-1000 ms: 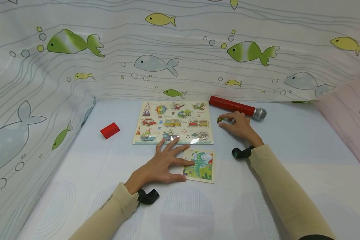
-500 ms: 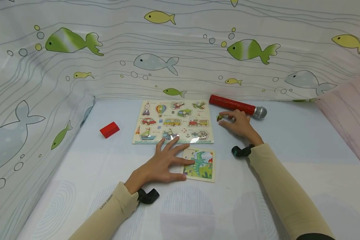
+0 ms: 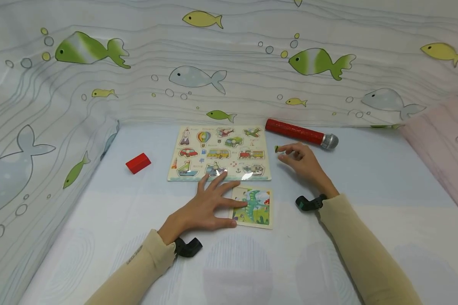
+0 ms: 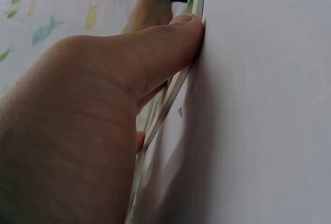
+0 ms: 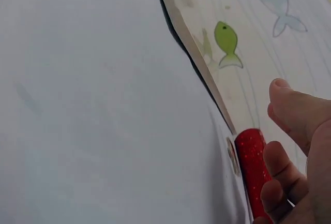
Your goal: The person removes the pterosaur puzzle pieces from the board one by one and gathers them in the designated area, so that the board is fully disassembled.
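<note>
Fingers spread, my left hand [image 3: 204,209] lies over the left side of a small dinosaur picture puzzle [image 3: 258,212], with its upper fingers reaching the lower edge of a vehicle board [image 3: 229,166]. In the left wrist view, the thumb of the left hand [image 4: 103,89] rests at the puzzle's edge [image 4: 168,102]. A small green-yellow piece [image 3: 277,148] is just beside the index fingertip of my right hand [image 3: 303,163]. In the right wrist view that piece [image 5: 234,155] lies apart from the loosely bent fingers of the right hand [image 5: 297,157].
Behind the right hand lies a red toy microphone [image 3: 295,131] with a silver head. A red block [image 3: 138,163] sits to the left of the vehicle board. Fish-patterned cloth [image 3: 252,55] rises behind the table.
The right hand has turned and shifted slightly, and its index finger is now beside the small piece rather than above it. The left hand stays in place on the puzzle.
</note>
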The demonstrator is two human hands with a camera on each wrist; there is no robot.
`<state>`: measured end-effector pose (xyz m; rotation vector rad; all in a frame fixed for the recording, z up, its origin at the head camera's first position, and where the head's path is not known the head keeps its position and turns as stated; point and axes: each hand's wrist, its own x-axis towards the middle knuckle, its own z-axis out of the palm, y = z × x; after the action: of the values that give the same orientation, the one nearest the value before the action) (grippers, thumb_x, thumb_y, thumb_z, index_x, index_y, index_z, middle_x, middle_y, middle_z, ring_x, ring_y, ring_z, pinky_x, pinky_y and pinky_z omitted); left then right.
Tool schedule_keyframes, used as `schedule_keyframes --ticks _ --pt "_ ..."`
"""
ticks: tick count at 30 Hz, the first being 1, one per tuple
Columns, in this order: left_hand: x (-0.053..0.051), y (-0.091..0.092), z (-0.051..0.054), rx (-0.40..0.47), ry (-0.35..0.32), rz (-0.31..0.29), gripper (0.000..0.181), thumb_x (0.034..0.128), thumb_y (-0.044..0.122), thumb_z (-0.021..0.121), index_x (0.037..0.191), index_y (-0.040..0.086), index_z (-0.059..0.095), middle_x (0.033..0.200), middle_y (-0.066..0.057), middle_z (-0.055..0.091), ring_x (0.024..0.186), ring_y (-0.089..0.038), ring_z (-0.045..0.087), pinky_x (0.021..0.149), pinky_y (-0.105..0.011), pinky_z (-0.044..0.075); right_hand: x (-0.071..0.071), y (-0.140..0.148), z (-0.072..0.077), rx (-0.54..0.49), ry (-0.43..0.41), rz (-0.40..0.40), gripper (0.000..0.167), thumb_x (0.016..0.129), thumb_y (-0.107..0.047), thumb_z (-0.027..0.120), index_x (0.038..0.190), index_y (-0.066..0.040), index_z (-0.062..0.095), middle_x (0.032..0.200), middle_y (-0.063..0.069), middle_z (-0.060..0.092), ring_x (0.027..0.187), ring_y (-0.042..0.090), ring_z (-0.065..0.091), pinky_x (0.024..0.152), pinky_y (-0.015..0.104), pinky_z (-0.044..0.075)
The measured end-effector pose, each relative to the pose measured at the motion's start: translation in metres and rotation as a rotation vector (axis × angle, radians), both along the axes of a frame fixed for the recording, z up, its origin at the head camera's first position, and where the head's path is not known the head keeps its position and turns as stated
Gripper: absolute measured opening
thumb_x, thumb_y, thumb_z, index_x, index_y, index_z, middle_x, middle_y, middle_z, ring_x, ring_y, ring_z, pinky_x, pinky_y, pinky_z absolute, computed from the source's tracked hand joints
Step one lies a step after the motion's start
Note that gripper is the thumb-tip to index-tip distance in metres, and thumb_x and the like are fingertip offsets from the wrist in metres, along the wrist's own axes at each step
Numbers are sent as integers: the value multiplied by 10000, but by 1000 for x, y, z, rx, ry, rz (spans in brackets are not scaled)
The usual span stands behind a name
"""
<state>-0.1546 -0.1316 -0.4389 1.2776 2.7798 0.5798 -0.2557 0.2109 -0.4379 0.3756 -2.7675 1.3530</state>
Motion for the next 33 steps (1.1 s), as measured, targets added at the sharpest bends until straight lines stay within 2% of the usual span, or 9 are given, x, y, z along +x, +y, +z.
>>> schedule_keyframes --ticks 3,6,12,15,19,23,28,33 --pt "0 0 0 -1 5 5 506 890 653 621 1370 495 602 1649 21 352 1586 -380 119 1173 -729 5 11 -11 5 -4 14 37 252 960 -253 717 1171 -117 719 1128 113 643 1023 246 486 884 380 386" --pt "0 0 0 -6 4 3 507 889 658 622 1369 495 603 1647 17 354 1587 -381 116 1172 -730 4 22 -21 10 -20 23 105 199 944 -208 735 1117 -109 729 1049 97 645 948 232 493 831 349 393" --pt "0 1 1 6 3 3 509 885 656 631 1364 487 612 1638 4 368 1584 -396 119 1163 -742 13 43 -37 18 -32 36 317 166 904 -149 780 1068 -140 766 910 24 628 814 195 477 726 292 392" --pt "0 1 0 10 10 10 509 880 659 639 1359 488 617 1633 6 373 1582 -394 128 1164 -741 21 50 -45 21 4 15 426 201 887 -132 794 1085 -160 775 953 -8 669 836 177 497 742 283 410" --pt "0 2 -1 14 11 21 516 871 669 650 1354 489 620 1627 3 381 1584 -387 128 1168 -737 24 55 -52 21 101 2 529 228 885 -116 786 1109 -157 780 985 -23 683 860 161 506 764 282 419" --pt "0 3 -1 5 21 28 539 852 686 667 1353 496 618 1620 -2 385 1584 -380 128 1172 -732 32 57 -57 20 169 40 561 236 897 -98 758 1125 -158 779 925 -21 647 826 170 475 753 306 380" --pt "-1 2 -1 -8 42 24 579 830 711 671 1365 502 603 1610 -19 391 1579 -382 137 1171 -730 44 60 -64 21 229 74 548 274 905 -82 730 1149 -200 773 911 -30 612 836 168 435 747 339 286" --pt "0 1 -3 -9 51 14 535 880 689 617 1382 506 586 1610 -22 390 1578 -383 139 1164 -736 43 62 -67 17 249 85 541 318 908 -51 694 1169 -220 761 909 -1 589 848 160 413 733 357 235"
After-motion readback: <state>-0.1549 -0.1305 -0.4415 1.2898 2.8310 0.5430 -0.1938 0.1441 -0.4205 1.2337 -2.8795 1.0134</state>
